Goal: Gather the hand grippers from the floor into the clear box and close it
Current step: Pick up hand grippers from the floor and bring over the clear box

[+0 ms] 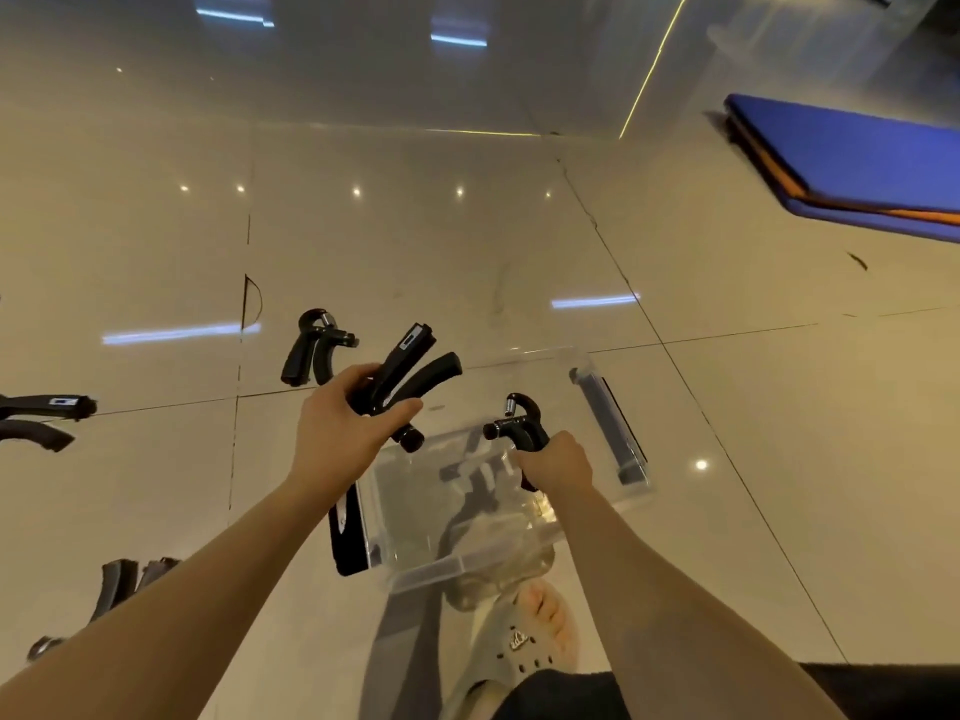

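My left hand (345, 423) grips a black hand gripper (410, 363) by its spring end, handles pointing up and away, just left of the clear box (431, 569). My right hand (556, 467) holds a second black hand gripper (519, 420) by its handles, over the open box. The box sits on the floor with black latches on its left side (345, 537) and right side (613, 428). More hand grippers lie on the floor: one beyond my left hand (314, 348), one at the left edge (44, 420), one at the lower left (117, 589).
Glossy beige floor tiles (415, 241) surround the box. A folded blue and orange mat (852, 163) lies at the far right. My foot in a pale sandal (524, 641) stands just below the box. No lid is clearly visible.
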`<move>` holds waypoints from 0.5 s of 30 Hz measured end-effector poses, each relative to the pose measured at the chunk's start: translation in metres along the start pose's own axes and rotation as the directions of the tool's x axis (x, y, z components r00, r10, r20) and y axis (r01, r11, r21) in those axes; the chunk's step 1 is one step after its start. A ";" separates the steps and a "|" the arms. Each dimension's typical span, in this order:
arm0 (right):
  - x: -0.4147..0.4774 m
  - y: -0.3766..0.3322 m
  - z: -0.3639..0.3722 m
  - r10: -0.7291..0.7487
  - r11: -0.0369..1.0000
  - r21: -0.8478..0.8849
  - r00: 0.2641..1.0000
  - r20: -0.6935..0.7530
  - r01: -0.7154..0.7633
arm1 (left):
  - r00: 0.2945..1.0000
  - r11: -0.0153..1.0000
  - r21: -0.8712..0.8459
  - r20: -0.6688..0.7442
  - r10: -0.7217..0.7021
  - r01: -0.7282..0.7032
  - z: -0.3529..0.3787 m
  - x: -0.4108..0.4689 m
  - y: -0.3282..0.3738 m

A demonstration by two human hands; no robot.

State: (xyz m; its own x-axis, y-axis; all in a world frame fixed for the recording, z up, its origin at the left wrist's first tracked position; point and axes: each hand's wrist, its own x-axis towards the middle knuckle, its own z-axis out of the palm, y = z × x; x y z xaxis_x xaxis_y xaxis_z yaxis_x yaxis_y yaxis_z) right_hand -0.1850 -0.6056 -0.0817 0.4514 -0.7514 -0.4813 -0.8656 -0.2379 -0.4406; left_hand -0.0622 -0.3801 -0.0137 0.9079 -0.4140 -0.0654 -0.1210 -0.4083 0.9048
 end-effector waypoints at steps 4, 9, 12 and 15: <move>0.014 -0.002 0.004 0.108 0.993 0.036 0.993 0.036 -0.110 | 1.000 1.000 0.015 -0.014 0.023 -0.023 0.015 0.003 0.005; 0.024 0.005 0.009 0.132 0.991 0.004 0.990 0.042 -0.132 | 0.994 0.999 -0.011 -0.102 0.030 -0.031 0.023 -0.002 0.003; 0.022 0.008 0.007 0.128 0.992 -0.014 0.992 0.002 -0.128 | 0.991 0.999 -0.018 -0.131 0.030 -0.033 0.026 -0.003 0.001; 0.023 0.007 0.009 0.129 0.992 -0.009 0.991 -0.030 -0.129 | 0.989 0.999 -0.003 -0.144 0.036 -0.037 0.028 -0.001 -0.003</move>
State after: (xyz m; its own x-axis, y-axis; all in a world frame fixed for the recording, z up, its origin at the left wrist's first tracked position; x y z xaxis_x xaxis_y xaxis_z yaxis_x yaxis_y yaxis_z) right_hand -0.1789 -0.6188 -0.1030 0.3293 -0.7940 -0.5110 -0.9187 -0.1445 -0.3675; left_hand -0.0745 -0.4013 -0.0284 0.9513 -0.3070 0.0286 -0.1532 -0.3903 0.9079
